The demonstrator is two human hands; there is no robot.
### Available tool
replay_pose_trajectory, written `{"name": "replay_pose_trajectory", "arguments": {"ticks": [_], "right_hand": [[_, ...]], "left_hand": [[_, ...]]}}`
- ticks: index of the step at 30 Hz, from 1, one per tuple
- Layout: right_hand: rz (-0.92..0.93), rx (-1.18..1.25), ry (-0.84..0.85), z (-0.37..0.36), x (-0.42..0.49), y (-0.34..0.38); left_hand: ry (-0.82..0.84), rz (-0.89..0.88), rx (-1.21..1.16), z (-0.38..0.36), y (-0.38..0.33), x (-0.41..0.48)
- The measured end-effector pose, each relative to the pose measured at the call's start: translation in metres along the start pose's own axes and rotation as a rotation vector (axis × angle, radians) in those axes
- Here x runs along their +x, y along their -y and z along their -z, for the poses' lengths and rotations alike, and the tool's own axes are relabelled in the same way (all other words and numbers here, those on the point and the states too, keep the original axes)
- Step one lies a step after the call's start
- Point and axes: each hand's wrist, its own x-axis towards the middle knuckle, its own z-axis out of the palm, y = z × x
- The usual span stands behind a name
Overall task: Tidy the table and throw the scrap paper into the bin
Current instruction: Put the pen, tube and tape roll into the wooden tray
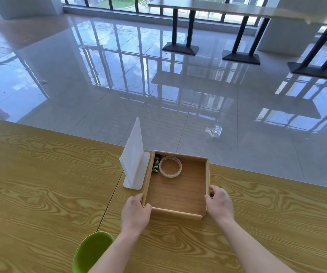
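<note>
The upper half of the frame is being filled by a glossy tiled floor (99,75), on which window light is being reflected. The lower half is being taken up by a pale wood-grain table (40,184). At the upper right, 3 dark-legged tables (184,5) are being shown standing on the floor. Just right of the frame's middle, at the table's far edge, a shallow square wooden box (176,212) is being held at its 2 near corners. At the bottom left, a green round container (91,251) is being partly covered by the left forearm, below the table's near edge. Just beside the box's left wall, a white upright stand (134,156) is being supported on its flat base. The box's near left corner is being gripped by the left hand (137,211), fingers curled against the wall. The right wall is being pinched by the right hand (219,203), thumb inside and fingers outside. In the box's far left corner, 1 roll of clear tape (170,175) is being kept lying flat, with 1 green-and-black tube (156,164) between it and the left wall. At the middle right, a crumpled clear wrapper (214,131) is being left lying on the floor.
</note>
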Motion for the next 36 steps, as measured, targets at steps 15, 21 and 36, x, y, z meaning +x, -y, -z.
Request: {"name": "replay_pose_trajectory", "arguments": {"ticks": [15,21,36], "right_hand": [[-0.008,-0.014,-0.009,-0.004,-0.011,-0.001],[-0.008,0.005,-0.006,-0.004,-0.012,-0.002],[0.122,-0.067,-0.021,0.020,-0.021,0.011]], "left_hand": [[0.012,0.011,-0.008,0.002,0.001,0.000],[0.007,-0.019,-0.010,0.005,0.002,-0.001],[-0.059,-0.353,0.309,0.016,-0.019,-0.019]]}}
